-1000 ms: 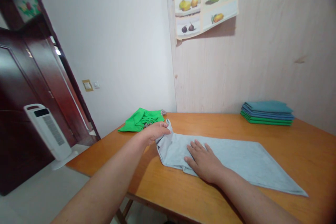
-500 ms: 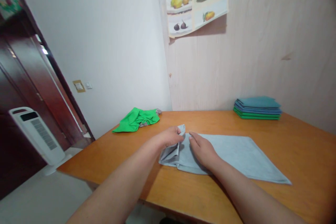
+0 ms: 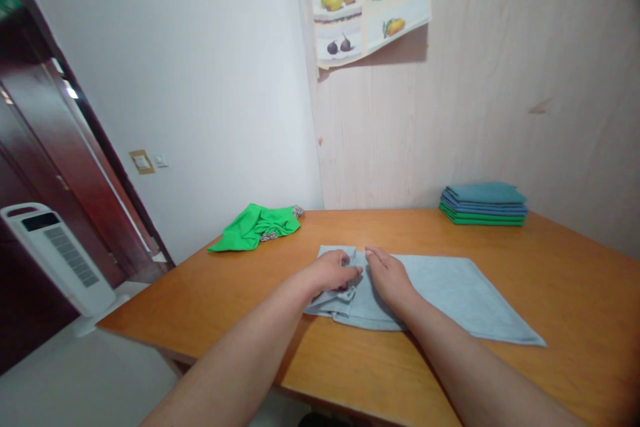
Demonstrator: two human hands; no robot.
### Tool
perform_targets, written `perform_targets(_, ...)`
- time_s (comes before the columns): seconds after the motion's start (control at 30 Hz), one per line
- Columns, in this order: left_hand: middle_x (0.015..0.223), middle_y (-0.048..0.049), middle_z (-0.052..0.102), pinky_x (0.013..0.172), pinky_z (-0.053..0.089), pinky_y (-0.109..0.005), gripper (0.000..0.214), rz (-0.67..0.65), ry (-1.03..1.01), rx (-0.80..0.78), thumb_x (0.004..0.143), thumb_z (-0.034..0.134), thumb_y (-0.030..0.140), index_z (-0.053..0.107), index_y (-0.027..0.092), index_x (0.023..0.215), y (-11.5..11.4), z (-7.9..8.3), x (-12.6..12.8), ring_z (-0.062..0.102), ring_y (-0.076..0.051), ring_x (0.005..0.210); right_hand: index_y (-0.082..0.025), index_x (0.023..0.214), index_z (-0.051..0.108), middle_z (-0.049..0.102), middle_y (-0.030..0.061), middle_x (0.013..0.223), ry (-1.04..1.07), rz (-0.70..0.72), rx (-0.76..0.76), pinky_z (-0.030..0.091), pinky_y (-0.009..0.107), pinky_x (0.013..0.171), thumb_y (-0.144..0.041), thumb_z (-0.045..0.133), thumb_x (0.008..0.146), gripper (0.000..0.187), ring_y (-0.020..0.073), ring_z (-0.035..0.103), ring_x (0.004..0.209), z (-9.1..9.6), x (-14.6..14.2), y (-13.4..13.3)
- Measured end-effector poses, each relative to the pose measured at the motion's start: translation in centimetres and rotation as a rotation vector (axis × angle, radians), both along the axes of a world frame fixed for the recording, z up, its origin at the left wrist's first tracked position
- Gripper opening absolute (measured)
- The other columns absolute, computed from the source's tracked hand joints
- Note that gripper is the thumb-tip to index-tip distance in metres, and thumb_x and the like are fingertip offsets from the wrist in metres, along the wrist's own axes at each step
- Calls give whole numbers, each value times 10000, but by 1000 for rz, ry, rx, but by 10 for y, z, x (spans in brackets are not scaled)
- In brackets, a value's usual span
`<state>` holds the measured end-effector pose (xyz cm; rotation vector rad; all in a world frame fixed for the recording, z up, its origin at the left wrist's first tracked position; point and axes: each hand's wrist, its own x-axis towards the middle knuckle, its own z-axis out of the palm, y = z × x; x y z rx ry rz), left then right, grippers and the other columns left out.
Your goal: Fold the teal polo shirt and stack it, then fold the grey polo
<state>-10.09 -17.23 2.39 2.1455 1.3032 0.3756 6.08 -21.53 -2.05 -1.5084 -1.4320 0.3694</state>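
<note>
A light grey-blue cloth [image 3: 440, 287] lies flat on the wooden table, its left end folded over in uneven layers. On that folded end rests my left hand [image 3: 334, 271], with thumb and fingers apart and the cloth bunched beneath the palm. My right hand [image 3: 390, 277] stands on its edge on the cloth just right of the fold, its fingers stretched out and touching the fabric. A small gap of cloth shows between the two hands. The underside of both palms is hidden.
A crumpled green cloth [image 3: 255, 227] with patterned trim lies at the back left of the table [image 3: 225, 300]. Folded blue and green cloths form a stack [image 3: 483, 205] at the back right. A white heater-like appliance [image 3: 63, 260] stands on the floor to the left.
My left hand has lowered the lifted cloth edge onto the left end and loosened its pinch. The right hand stays in nearly the same place. The view has shifted slightly.
</note>
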Motion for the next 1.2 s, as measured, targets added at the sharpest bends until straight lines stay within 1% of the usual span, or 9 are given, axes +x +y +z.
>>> perform_targets(0.07, 611, -3, 611, 481, 372, -228, 355, -6, -139, 7, 877, 533, 485, 648, 152, 923, 5, 2, -4, 515, -123, 476, -125, 1195, 690, 693, 150, 1237, -29, 7, 5, 439, 374, 1042, -408, 341, 955, 510, 258, 611, 1200, 3, 0, -3)
perform_targets(0.27, 747, -19, 656, 668, 471, -250, 216, 131, -368, 379, 882, 495, 306, 638, 170, 794, 33, -1, -27, 612, -155, 723, -149, 1276, 656, 651, 111, 1327, -187, 168, 30, 399, 355, 1095, -400, 403, 957, 478, 230, 578, 1257, 14, -11, -21)
perform_targets(0.43, 1108, -84, 726, 979, 478, -355, 321, -54, -199, 566, 951, 432, 310, 712, 189, 1051, 34, -17, -38, 643, -215, 1069, -197, 1309, 639, 567, 97, 1432, -448, 439, -41, 256, 476, 1180, -411, 502, 932, 454, 282, 369, 1436, 17, -21, -34)
perform_targets(0.6, 1540, -83, 440, 1157, 277, -563, 502, -166, 187, 485, 1000, 360, 475, 526, 239, 1411, 22, -34, -45, 337, -294, 1453, -227, 1357, 599, 460, 113, 1518, -567, 525, -147, 119, 613, 1176, -460, 511, 933, 492, 323, 307, 1461, 17, -20, -40)
perform_targets(0.73, 1583, -72, 365, 1144, 214, -656, 567, -172, 330, 399, 1012, 275, 548, 423, 266, 1482, 22, -24, -45, 259, -306, 1487, -253, 1204, 690, 635, 97, 1352, -533, 483, -113, 153, 603, 1163, -458, 528, 928, 380, 308, 475, 1358, 22, -20, -42)
perform_targets(0.83, 1603, -108, 315, 1179, 197, -584, 598, -69, 244, 467, 1021, 250, 519, 381, 202, 1510, 24, 6, -34, 211, -286, 1504, -261, 1148, 708, 733, 64, 1175, -423, 338, -24, 245, 513, 1152, -436, 464, 962, 353, 256, 627, 1174, 25, -17, -38)
perform_targets(0.97, 1620, -137, 260, 1212, 147, -502, 629, 113, 24, 648, 1037, 183, 485, 299, 135, 1547, 18, 39, -11, 159, -259, 1518, -234, 1078, 723, 745, 74, 1117, -173, 77, 123, 454, 357, 959, -489, 377, 979, 441, 240, 669, 1031, 26, -4, -27)
perform_targets(1.07, 1641, -123, 199, 1216, 82, -524, 641, 150, 48, 660, 1035, 138, 495, 258, 148, 1560, 7, 26, 5, 57, -262, 1532, -224, 988, 723, 754, 75, 1018, -35, -25, 165, 477, 325, 861, -523, 360, 970, 471, 240, 674, 949, 26, 5, -23)
perform_targets(1.2, 1608, -137, 296, 1197, 124, -558, 727, -148, 329, 348, 985, 185, 644, 349, 182, 1522, -4, -18, 15, 167, -302, 1513, -207, 944, 710, 747, 81, 968, 5, -98, 175, 461, 309, 831, -518, 349, 966, 477, 231, 659, 921, 26, 13, -25)
